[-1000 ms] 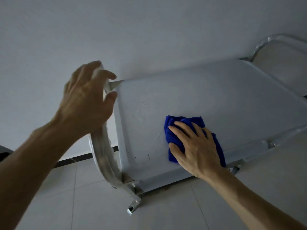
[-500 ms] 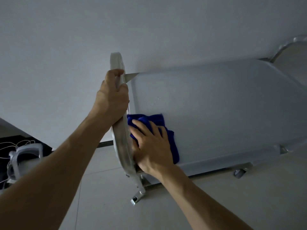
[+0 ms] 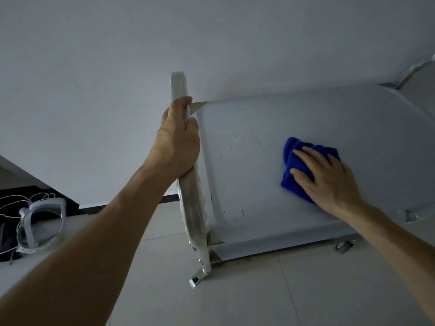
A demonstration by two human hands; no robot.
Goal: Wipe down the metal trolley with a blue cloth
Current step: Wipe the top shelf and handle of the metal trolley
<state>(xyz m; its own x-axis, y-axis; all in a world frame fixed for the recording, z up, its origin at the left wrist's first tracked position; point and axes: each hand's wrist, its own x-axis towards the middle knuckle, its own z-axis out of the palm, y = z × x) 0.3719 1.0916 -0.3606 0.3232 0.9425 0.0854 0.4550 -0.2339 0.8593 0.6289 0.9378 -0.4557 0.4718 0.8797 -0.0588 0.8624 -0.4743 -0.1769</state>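
**Wiping the top shelf, with the frame yet to do**

Wiping was under way on the metal trolley point(image 3: 306, 118): the right hand point(image 3: 329, 177) pressed the blue cloth point(image 3: 292, 170) flat-fingered on the shelf's middle, while the left hand point(image 3: 179, 140) gripped the handle rail point(image 3: 191, 201). Judging by this, the rails, legs and far end were probably still unwiped.

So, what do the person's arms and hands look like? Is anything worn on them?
Both forearms are bare as far as the picture shows: no sleeve is in view. The left hand and the right hand have no glove, and no ring, watch or bracelet is visible on the sides that show. The light is dim, so small marks cannot be told.
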